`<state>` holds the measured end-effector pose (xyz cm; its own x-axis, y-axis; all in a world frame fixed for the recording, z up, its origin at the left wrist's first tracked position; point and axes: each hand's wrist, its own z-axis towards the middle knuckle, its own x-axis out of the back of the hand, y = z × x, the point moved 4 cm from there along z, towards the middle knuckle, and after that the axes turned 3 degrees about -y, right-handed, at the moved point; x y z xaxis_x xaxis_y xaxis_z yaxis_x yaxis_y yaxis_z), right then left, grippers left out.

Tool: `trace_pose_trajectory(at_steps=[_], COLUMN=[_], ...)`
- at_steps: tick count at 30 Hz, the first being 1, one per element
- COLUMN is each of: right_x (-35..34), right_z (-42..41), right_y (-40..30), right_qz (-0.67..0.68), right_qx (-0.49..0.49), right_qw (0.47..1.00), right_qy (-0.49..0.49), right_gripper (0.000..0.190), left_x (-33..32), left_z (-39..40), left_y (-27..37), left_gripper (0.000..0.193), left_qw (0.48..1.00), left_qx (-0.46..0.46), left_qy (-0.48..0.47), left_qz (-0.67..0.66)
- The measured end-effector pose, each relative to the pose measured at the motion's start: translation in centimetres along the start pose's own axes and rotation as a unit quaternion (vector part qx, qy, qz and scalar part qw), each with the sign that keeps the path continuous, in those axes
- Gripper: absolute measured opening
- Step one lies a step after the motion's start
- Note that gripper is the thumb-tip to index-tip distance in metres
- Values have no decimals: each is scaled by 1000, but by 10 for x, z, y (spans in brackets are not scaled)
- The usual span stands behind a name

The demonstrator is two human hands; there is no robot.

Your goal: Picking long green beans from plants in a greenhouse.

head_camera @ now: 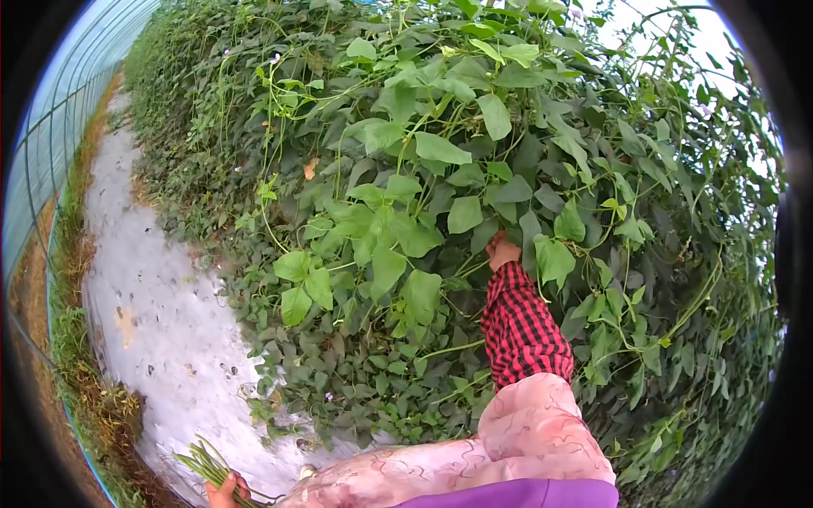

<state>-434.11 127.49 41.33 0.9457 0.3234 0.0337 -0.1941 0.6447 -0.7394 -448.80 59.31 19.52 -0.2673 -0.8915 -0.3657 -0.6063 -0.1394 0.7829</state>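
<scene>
My left hand [227,490], low at the left edge of my body, is closed around a bunch of long green bean pods [209,462]. The pod tips fan out above the fingers. My right hand [503,251] reaches into the dense climbing bean vines [387,235] in front of me. Leaves cover its fingers, so whether it holds anything cannot be told. A red and black checked cuff [527,324] covers that forearm, below it a pink patterned sleeve. Broad green leaves surround the right hand, and a long green pod or stem [452,349] lies to the left of the cuff.
A pale ground sheet [171,317] with bits of debris runs along the left of the vines. Beyond it are weeds [76,317], a blue hose or cord and the ribbed plastic wall [47,133] of a greenhouse tunnel. Vines also rise at the right.
</scene>
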Motion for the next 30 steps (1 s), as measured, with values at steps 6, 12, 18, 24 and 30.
trace_pose_trajectory(at_steps=[6, 12, 18, 24, 30], right_x=[21, 33, 93, 95, 260], right_z=[27, 28, 41, -30, 62], right_y=[-12, -18, -37, 10, 130], right_qz=[50, 100, 141, 190, 232], right_qx=[-69, -142, -233, -282, -146], right_qw=[996, 982, 957, 939, 958], right_qy=[36, 73, 100, 60, 83], right_gripper=[20, 20, 20, 25, 20], left_x=[16, 24, 11, 9, 16], left_z=[5, -9, -6, -16, 14], left_y=[-14, -20, -17, -15, -22], left_gripper=[16, 18, 13, 14, 16], left_qw=[998, 998, 996, 998, 991], left_qx=[-41, -38, -37, -29, -5], left_qy=[-49, -48, -59, -36, -124], left_qz=[-17, -11, -56, -42, -51])
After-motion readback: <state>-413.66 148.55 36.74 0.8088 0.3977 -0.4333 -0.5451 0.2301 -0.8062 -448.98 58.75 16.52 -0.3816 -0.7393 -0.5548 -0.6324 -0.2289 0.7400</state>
